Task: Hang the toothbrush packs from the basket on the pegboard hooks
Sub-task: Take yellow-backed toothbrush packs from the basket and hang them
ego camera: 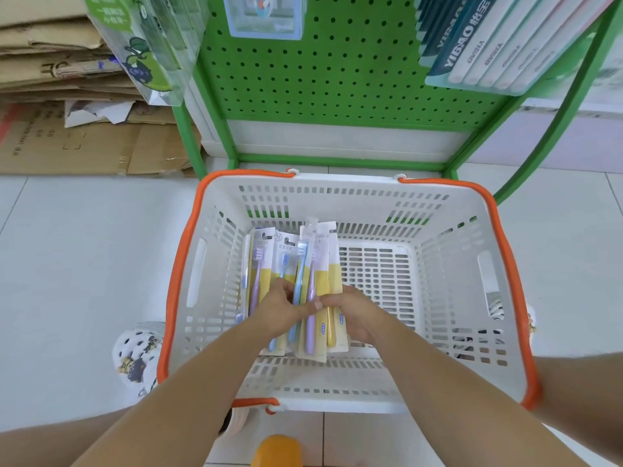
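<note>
One white slotted plastic basket with an orange rim [448,251] stands on the floor. Inside the basket lie the flat toothbrush packs with yellow and white card backs [320,264]; at least four are visible, but they overlap, so the exact number is not clear. Two bare hands are inside the basket. Behind the basket stands one green perforated metal pegboard [337,72], with three hanging groups of packages.

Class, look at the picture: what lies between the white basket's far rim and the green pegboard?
In the head view, between basket and pegboard: the rack's white base panel and green bottom bar.
</note>
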